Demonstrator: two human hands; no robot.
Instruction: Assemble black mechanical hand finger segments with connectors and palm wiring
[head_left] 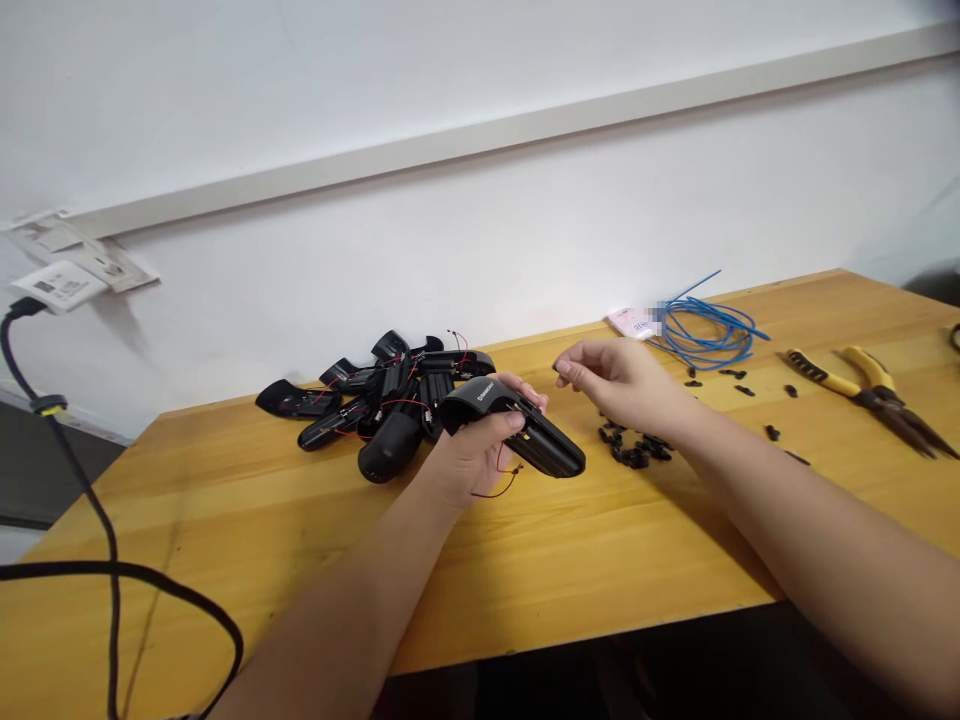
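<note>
My left hand (480,445) is wrapped around a black curved plastic housing (551,445), held above the table with its long end pointing right. A thin red and black wire (499,490) hangs from it. To the right, my right hand (607,378) is raised in a pinch, apart from the housing. A small dark piece shows at its fingertips, too small to make out fully. Below and behind that hand lie small black plastic parts (637,455) in a cluster. Left of the held housing is a pile of similar black housings (394,440) with red wires.
Pliers with yellow and black handles (885,395) lie at the right. A coil of blue wire (709,335) and a pinkish packet (630,322) are near the wall. More small black parts (742,390) are scattered there. A black cable (112,560) hangs at the left from a white plug (60,287).
</note>
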